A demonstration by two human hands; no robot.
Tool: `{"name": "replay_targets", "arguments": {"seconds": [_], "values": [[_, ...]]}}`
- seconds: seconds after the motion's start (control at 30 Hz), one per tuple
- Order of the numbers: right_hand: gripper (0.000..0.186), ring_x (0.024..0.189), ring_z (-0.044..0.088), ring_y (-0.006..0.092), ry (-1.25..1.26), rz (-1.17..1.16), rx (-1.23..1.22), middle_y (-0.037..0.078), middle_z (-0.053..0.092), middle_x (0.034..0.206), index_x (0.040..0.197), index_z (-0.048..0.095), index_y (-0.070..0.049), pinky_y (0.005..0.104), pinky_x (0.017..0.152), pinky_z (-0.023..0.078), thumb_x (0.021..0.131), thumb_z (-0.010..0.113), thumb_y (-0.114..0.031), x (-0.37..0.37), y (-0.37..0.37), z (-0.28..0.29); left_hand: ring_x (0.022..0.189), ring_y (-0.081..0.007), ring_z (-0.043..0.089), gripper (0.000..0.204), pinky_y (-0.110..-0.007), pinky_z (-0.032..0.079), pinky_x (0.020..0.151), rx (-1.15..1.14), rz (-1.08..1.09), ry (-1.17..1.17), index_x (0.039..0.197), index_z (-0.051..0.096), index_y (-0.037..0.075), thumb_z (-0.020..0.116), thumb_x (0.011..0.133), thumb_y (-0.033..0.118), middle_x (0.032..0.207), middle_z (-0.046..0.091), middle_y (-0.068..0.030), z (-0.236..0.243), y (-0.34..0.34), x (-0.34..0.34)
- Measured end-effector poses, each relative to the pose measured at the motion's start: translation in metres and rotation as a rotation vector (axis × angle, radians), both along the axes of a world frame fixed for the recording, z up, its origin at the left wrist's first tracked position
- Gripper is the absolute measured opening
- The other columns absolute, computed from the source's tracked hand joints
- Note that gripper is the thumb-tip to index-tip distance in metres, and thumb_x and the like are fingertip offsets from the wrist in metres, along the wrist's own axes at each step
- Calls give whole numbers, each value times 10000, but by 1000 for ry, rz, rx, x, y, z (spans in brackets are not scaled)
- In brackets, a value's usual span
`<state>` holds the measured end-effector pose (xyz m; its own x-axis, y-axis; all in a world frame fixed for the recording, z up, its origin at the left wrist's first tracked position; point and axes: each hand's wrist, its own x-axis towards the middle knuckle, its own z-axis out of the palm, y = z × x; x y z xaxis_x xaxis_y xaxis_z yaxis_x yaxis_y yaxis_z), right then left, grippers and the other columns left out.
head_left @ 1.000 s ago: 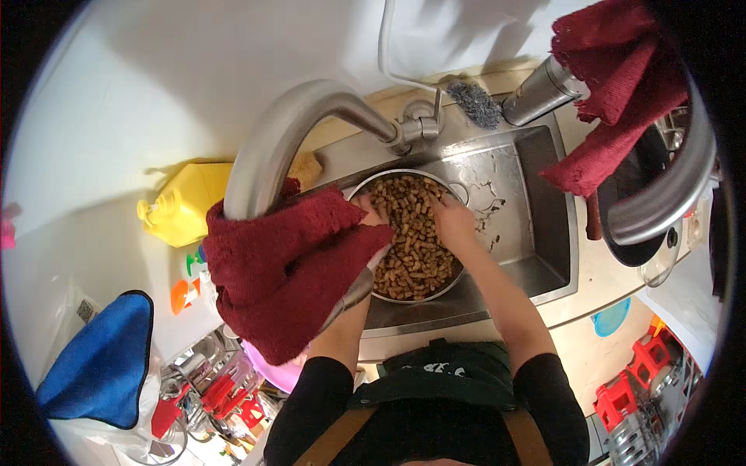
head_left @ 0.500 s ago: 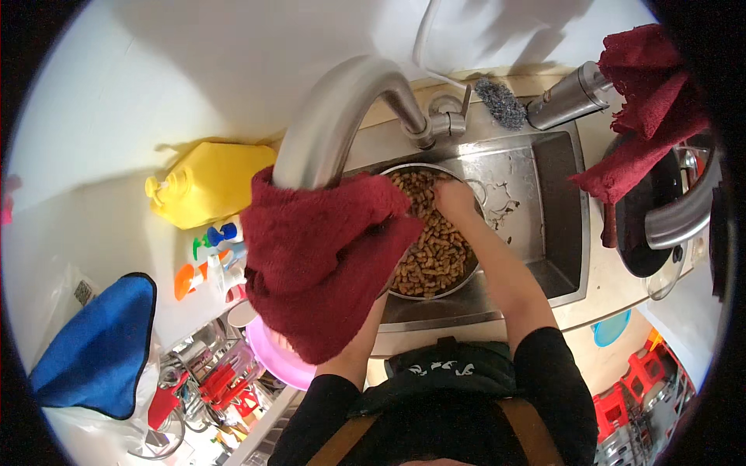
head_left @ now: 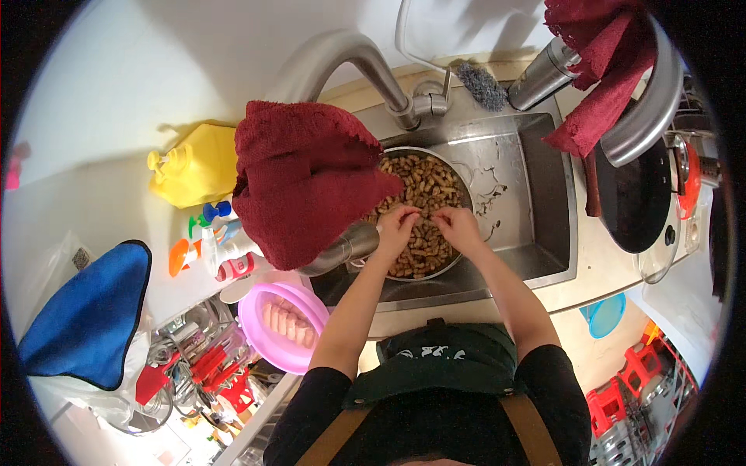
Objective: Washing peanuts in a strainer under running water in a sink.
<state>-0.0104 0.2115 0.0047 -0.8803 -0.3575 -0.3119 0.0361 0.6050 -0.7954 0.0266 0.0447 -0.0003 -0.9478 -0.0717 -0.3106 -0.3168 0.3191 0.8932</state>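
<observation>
Peanuts (head_left: 435, 180) in their shells, heaped in a round metal pot (head_left: 471, 198) (left edge hidden behind dark red cloth (head_left: 299, 182) hanging from the faucet (head_left: 377, 66)), set inside the steel sink (head_left: 513, 163). Left hand (head_left: 398, 225) and right hand (head_left: 458, 226) close together at the heap, fingers curled in toward thumbs; cannot tell how tightly closed, or whether gripping any shells. Off to the left, yellow bottle (head_left: 202, 167); at right, black pan (head_left: 633, 202) on the bench (head_left: 592, 248).
</observation>
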Motion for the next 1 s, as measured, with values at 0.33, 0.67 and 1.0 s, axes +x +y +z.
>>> {"name": "replay_targets", "arguments": {"seconds": [0.33, 0.67, 1.0], "values": [[127, 603, 573, 289, 148, -165, 228, 113, 594, 643, 801, 639, -113, 368, 542, 453, 728, 575, -196, 46, 99, 40, 654, -116, 531, 172, -233, 408, 584, -5, 106, -74, 889, 579, 11, 542, 814, 162, 739, 579, -45, -12, -3, 48], [437, 672, 588, 290, 258, -350, 257, 114, 609, 783, 1119, 499, -65, 352, 576, 469, 693, 592, -99, 67, 167, 41, 686, -215, 521, 200, -332, 433, 614, -363, 131, 34, 965, 554, -1, 506, 822, 129, 827, 560, -119, -34, -32, 36], [230, 782, 545, 310, 12, -156, -204, 176, 548, 892, 960, 548, 9, 406, 685, 435, 761, 531, -104, 23, 15, 6, 821, -258, 520, 394, -376, 443, 684, -1048, 85, -169, 1165, 433, 9, 457, 857, 254, 962, 539, -157, -185, -180, 33]]}}
